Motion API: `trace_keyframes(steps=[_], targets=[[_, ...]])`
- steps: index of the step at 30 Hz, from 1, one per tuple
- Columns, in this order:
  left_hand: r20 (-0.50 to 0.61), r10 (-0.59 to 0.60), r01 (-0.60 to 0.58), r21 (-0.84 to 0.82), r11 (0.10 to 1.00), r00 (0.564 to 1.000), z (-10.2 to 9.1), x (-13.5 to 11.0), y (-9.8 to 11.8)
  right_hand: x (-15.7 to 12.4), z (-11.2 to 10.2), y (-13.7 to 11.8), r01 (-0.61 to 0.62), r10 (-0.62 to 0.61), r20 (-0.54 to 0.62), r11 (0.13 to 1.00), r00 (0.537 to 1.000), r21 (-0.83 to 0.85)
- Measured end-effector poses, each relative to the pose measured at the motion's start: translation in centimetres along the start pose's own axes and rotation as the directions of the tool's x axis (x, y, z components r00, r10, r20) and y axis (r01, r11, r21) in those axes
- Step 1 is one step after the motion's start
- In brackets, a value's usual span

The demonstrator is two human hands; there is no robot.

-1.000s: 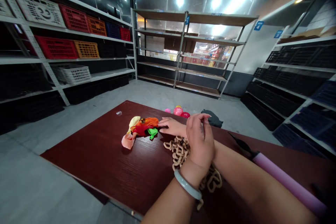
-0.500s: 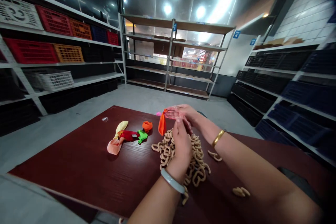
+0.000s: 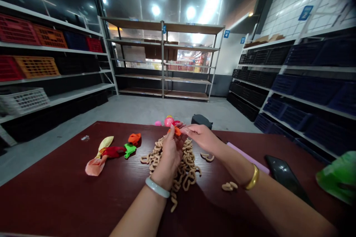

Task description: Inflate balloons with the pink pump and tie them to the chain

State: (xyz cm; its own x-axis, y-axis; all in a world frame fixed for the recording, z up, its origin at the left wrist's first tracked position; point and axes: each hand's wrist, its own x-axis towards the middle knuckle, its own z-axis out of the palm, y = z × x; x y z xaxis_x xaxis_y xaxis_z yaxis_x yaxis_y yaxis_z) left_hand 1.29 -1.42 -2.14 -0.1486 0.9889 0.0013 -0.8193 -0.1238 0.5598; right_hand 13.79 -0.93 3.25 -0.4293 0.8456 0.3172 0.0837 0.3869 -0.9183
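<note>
A limp orange piece (image 3: 176, 130), like cloth or a deflated balloon, is held above the pile. My left hand (image 3: 171, 152) has its thumb and fingers closed on it. My right hand (image 3: 203, 137) reaches in from the right, its fingertips pressed together at the orange piece's right edge; whether they grip it is hard to see. Beneath both hands lies a heap of tan curled snack-like pieces (image 3: 189, 166), partly hidden by the left hand. To the left sit similar limp pieces: orange (image 3: 135, 139), green (image 3: 129, 150), red (image 3: 112, 151), yellow (image 3: 105, 144) and peach (image 3: 95, 165).
On the dark red table (image 3: 69, 192), a few tan pieces (image 3: 229, 186) lie apart from the heap. At right are a black phone-like slab (image 3: 286, 177), a lilac strip (image 3: 247, 157) and a green bag (image 3: 338, 179). Beyond the far edge show pink balls (image 3: 168, 121) and a dark object (image 3: 201, 120).
The view has swung right. The orange piece, which hung down from the right fingers, is now bunched in my left hand, with the right fingertips at its right side.
</note>
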Motion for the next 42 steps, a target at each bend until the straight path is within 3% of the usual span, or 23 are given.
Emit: trace_keyframes(steps=[2, 4, 5, 7, 8, 10, 15, 19, 22, 26, 33, 42], targets=[[-0.028, 0.022, -0.023, -0.017, 1.000, 0.999, 0.1, -0.1, 0.2, -1.3, -2.0, 0.9, 0.112, -0.103, 0.058, 0.973, 0.993, -0.203], [-0.047, 0.033, -0.034, 0.000, 0.999, 0.998, 0.0, 0.0, 0.5, -2.9, -4.9, 2.3, 0.083, -0.105, -0.022, 0.881, 0.994, -0.466], [-0.051, 0.033, -0.033, 0.015, 0.999, 0.998, 0.0, 0.1, 0.6, -3.8, -6.5, 3.2, -0.016, -0.052, -0.091, 0.784, 0.995, -0.620], [-0.061, 0.031, -0.029, 0.038, 0.999, 0.998, -0.1, 0.4, 0.8, -5.7, -9.4, 5.1, -0.297, 0.100, -0.284, 0.458, 0.954, -0.838], [-0.060, 0.026, -0.023, 0.042, 0.999, 0.998, -0.1, 0.5, 0.9, -6.6, -10.6, 6.0, -0.381, 0.213, -0.329, 0.293, 0.920, -0.877], [-0.057, -0.003, 0.005, 0.035, 0.999, 0.998, -0.1, 0.6, 0.9, -8.2, -12.1, 7.5, -0.428, 0.297, -0.360, 0.212, 0.885, -0.879], [-0.021, -0.123, 0.121, -0.072, 0.990, 0.992, -0.1, 0.7, 0.8, -9.1, -12.1, 8.2, -0.422, 0.335, -0.347, 0.182, 0.876, -0.888], [-0.001, -0.143, 0.142, -0.139, 0.980, 0.990, -0.4, 0.9, 0.4, -8.7, -9.3, 6.2, -0.259, 0.102, -0.241, 0.231, 0.965, -0.938], [-0.013, -0.138, 0.135, -0.128, 0.983, 0.990, -0.5, 1.1, 0.0, -8.9, -6.9, 4.8, -0.126, 0.020, -0.126, 0.291, 0.992, -0.948], [-0.014, -0.111, 0.109, -0.101, 0.989, 0.994, -0.3, 1.0, -0.3, -9.4, -5.5, 4.0, -0.089, 0.063, -0.074, 0.292, 0.995, -0.952], [0.026, -0.091, 0.090, 0.009, 0.996, 0.996, 0.4, 0.3, -0.9, -9.5, -5.6, 4.4, -0.103, 0.095, -0.080, 0.273, 0.992, -0.956], [0.134, -0.003, -0.031, 0.254, 0.967, 0.991, -0.5, 0.1, -2.7, -9.5, -5.7, 4.5, -0.113, 0.105, -0.086, 0.292, 0.991, -0.950]])
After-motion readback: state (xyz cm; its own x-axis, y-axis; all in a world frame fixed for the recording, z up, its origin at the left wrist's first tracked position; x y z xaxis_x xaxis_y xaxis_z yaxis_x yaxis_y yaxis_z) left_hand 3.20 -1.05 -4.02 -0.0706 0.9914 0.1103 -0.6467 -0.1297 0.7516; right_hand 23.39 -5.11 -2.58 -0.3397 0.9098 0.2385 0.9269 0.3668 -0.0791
